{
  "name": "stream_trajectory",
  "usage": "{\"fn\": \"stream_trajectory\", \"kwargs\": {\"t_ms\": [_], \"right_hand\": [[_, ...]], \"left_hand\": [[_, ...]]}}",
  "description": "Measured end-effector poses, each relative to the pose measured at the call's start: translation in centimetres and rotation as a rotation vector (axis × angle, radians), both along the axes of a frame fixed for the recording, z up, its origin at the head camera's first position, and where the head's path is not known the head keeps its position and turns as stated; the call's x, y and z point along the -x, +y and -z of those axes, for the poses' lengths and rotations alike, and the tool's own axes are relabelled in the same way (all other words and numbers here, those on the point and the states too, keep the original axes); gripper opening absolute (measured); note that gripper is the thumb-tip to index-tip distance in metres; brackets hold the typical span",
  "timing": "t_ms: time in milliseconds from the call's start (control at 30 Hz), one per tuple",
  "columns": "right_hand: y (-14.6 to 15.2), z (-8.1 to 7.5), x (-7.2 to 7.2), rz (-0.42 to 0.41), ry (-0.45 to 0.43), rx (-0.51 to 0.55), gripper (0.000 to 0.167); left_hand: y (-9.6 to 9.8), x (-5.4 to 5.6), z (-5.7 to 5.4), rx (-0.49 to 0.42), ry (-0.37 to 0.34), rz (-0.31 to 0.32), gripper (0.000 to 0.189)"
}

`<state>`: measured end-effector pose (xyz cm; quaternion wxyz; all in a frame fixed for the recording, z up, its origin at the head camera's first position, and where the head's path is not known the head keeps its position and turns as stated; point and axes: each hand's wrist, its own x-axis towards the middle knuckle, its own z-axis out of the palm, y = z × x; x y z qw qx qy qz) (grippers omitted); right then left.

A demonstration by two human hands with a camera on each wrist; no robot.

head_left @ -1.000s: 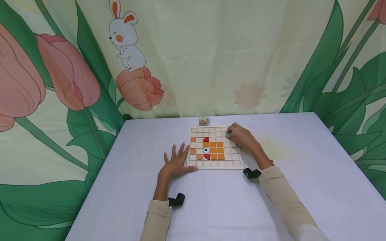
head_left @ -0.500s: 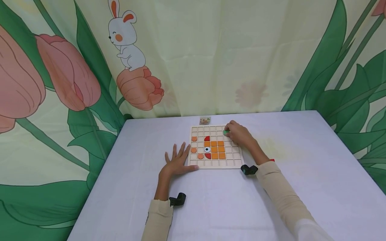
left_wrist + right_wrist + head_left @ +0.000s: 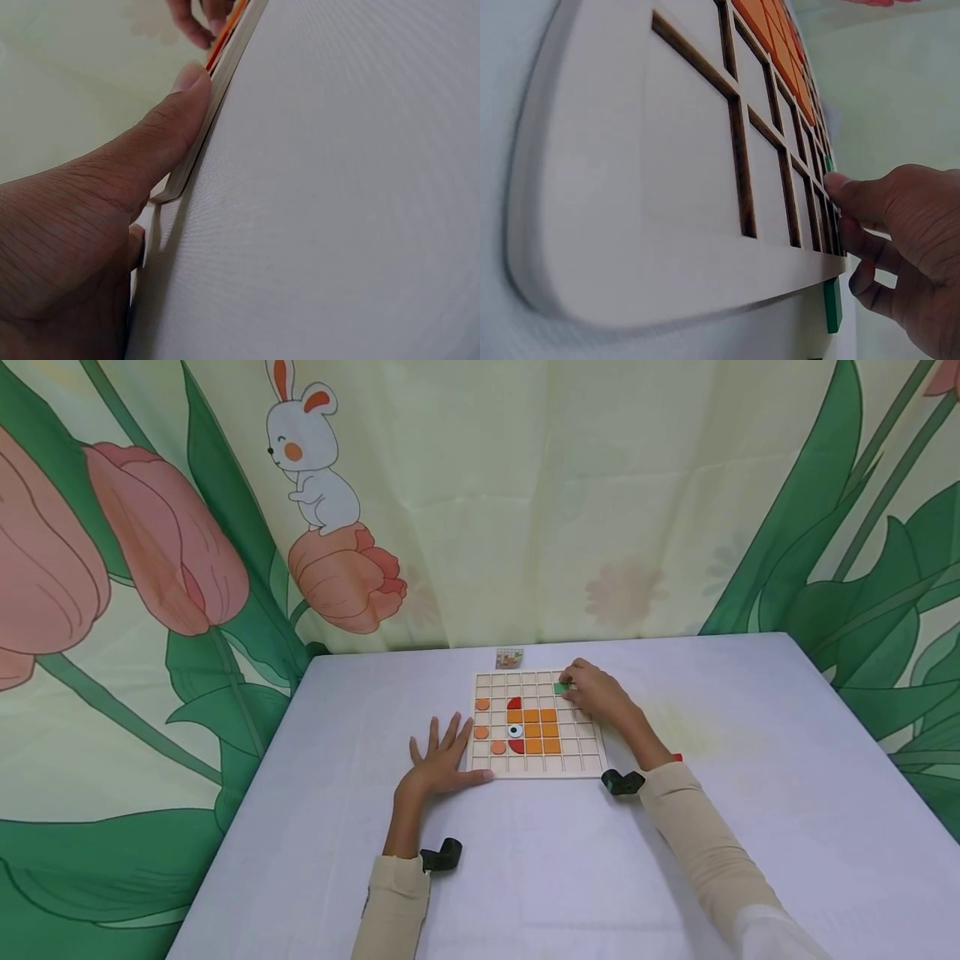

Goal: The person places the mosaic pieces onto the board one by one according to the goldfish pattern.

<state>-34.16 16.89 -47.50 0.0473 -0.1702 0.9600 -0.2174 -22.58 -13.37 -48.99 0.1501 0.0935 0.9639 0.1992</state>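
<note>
A wooden grid board [image 3: 579, 766] lies on the table. It holds several orange square tiles [image 3: 532, 731], round orange pieces [image 3: 498, 747], red quarter-round pieces [image 3: 514, 703] and an eye piece [image 3: 515, 732]. My left hand [image 3: 437, 768] is spread flat at the board's left side, its thumb on the front left corner; in the left wrist view the thumb [image 3: 169, 127] lies along the edge. My right hand [image 3: 596, 692] pinches a green tile [image 3: 560, 688] at the far right cells. In the right wrist view its fingertips are right at the grid beside the green tile [image 3: 828, 163].
Another green piece [image 3: 832, 306] lies off the board's right edge in the right wrist view. A small patterned card [image 3: 509, 658] is behind the board. Something red [image 3: 677, 757] shows past the right wrist. A printed curtain [image 3: 487, 527] hangs behind the white table [image 3: 525, 877].
My right hand has moved slightly left and away from me with the green tile, down to the grid's far right cells. The left hand has stayed in place at the board.
</note>
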Motion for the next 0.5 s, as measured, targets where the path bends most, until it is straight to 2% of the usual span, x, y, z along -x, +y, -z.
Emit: {"fn": "stream_trajectory", "kwargs": {"t_ms": [300, 500], "right_hand": [[1.5, 0.3, -1.0, -0.005, 0.033, 0.049, 0.03], [2.8, -0.2, -1.9, 0.013, 0.046, 0.061, 0.032]], "left_hand": [[0.1, -0.1, 0.1, -0.002, -0.006, 0.004, 0.105], [0.1, -0.1, -0.1, -0.002, 0.002, 0.001, 0.105]]}}
